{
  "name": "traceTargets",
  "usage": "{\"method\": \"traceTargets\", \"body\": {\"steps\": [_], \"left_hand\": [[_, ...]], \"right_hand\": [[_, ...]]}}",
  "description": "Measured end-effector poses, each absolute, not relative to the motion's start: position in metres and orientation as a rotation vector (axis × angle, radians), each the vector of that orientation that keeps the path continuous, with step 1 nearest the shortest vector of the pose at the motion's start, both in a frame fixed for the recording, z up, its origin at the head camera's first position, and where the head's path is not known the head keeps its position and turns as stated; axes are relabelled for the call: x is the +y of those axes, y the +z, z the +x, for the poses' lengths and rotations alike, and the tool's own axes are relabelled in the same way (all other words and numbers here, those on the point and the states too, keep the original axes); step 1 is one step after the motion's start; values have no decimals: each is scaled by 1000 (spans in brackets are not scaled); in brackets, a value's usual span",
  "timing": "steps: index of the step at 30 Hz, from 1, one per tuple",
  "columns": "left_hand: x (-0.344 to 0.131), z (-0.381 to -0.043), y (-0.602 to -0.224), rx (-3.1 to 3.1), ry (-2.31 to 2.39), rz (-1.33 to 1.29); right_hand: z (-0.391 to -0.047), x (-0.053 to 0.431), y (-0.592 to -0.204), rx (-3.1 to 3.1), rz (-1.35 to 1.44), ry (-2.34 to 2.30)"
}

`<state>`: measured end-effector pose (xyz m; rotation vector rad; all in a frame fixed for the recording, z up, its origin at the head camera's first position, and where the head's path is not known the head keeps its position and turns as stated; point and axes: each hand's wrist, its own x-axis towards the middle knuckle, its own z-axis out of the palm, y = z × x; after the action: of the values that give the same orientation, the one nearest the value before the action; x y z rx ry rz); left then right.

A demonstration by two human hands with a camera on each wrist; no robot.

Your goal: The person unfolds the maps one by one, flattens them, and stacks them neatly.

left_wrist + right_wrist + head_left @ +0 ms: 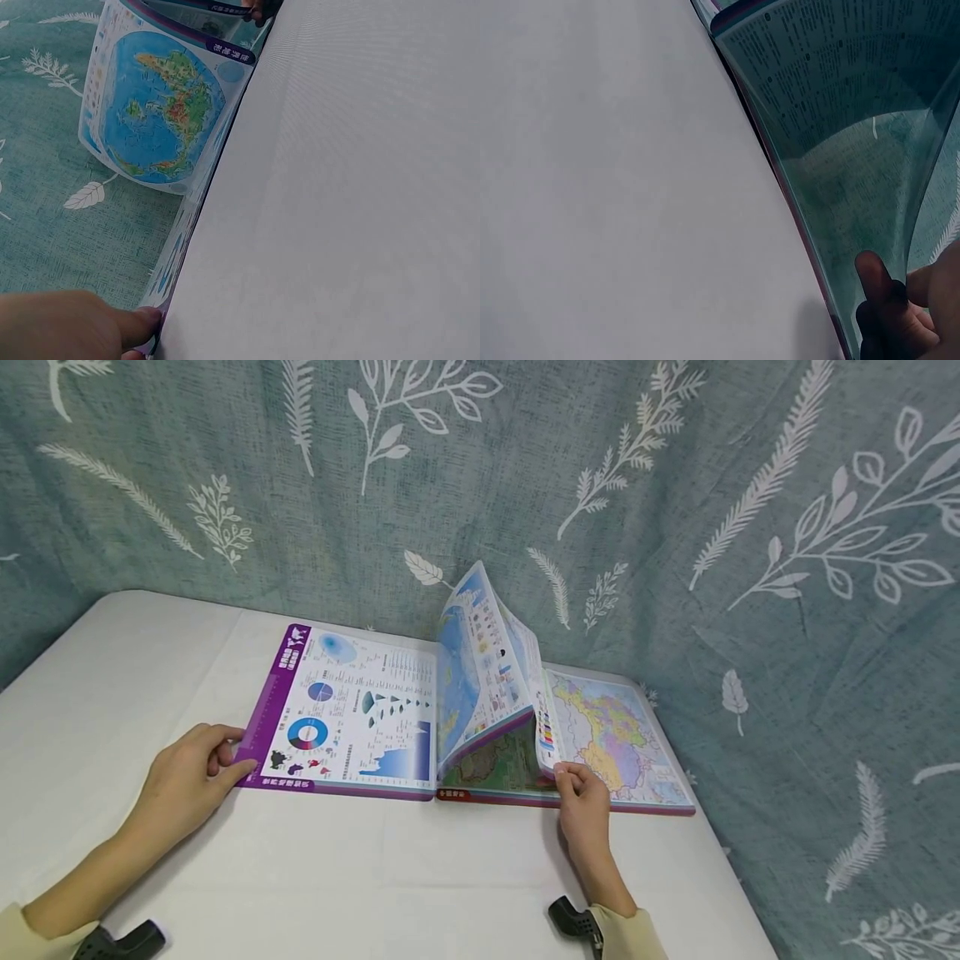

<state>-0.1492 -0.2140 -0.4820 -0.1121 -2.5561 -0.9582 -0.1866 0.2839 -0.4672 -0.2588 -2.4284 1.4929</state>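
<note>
A glossy folding map book (375, 727) lies spread on the white table, its left page edged in purple and covered with charts. My left hand (187, 768) pinches that page's left edge near the front corner. Two page flaps (487, 668) stand up tilted in the middle. The front corner of the right-hand flap is pinched by my right hand (585, 802). Flat at the right lies a page with a coloured map (607, 727). In the left wrist view, a raised page shows a world map (165, 105). A shiny bent sheet (840, 187) fills the right wrist view's upper right.
White cloth covers the table (337, 877), with bare surface in front of the book. Behind and to the right hangs a grey-green curtain (315, 527) with white leaf prints, close to the book's back edge. Black wrist devices (573, 918) sit at both sleeves.
</note>
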Motion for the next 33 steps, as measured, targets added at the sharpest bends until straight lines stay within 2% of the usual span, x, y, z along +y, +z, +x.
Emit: {"method": "traceTargets", "body": {"steps": [33], "left_hand": [[-215, -149, -481, -2552, -935, -134]], "right_hand": [[-190, 341, -472, -2447, -356, 1328]]}}
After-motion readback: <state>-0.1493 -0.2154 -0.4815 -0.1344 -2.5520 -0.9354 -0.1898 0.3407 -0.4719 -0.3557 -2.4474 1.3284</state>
